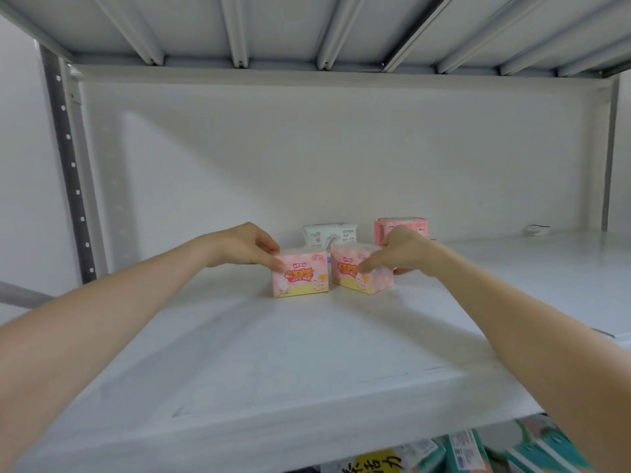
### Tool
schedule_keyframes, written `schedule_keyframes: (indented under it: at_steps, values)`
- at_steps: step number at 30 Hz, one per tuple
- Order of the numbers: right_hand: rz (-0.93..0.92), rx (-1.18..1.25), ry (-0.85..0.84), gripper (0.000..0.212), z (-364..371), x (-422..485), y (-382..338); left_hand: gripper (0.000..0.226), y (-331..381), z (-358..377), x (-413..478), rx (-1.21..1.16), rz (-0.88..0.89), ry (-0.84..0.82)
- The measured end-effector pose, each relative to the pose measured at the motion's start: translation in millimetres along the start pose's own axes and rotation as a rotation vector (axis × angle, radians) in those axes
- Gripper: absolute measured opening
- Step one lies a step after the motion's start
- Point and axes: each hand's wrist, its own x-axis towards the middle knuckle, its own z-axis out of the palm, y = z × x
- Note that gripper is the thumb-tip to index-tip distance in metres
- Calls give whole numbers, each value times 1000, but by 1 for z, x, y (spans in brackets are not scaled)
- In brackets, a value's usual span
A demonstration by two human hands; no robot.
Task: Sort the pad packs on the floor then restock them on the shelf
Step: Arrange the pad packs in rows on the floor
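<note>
Two pink and yellow pad packs stand side by side on the white shelf [307, 353]. My left hand [244, 245] grips the left pack [302, 276] at its upper left corner, thumb on the front. My right hand [404, 250] holds the right pack [358, 273], thumb across its front and fingers round its right side; this pack sits turned a little. Behind them, against the back wall, stand a white pad pack [329, 235] and a pink pad pack [401, 223], the pink one partly hidden by my right hand.
The shelf's underside above [307, 32] hangs low overhead. A perforated grey upright [70, 172] stands at the left. A small white object [537, 229] lies at the back right. Below the shelf's front edge, colourful packs [478, 448] show.
</note>
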Motion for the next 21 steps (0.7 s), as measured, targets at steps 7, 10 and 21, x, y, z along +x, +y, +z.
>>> schedule_keyframes:
  at_steps: [7, 10, 21]
  values:
    - [41, 139, 34, 55, -12, -39, 9, 57, 13, 0, -40, -33, 7, 33]
    - [32, 230, 74, 51, -20, -59, 14, 53, 21, 2, -56, -79, 31, 60]
    - [-86, 582, 139, 31, -71, -136, 46, 44, 81, 22, -127, -251, 105, 210]
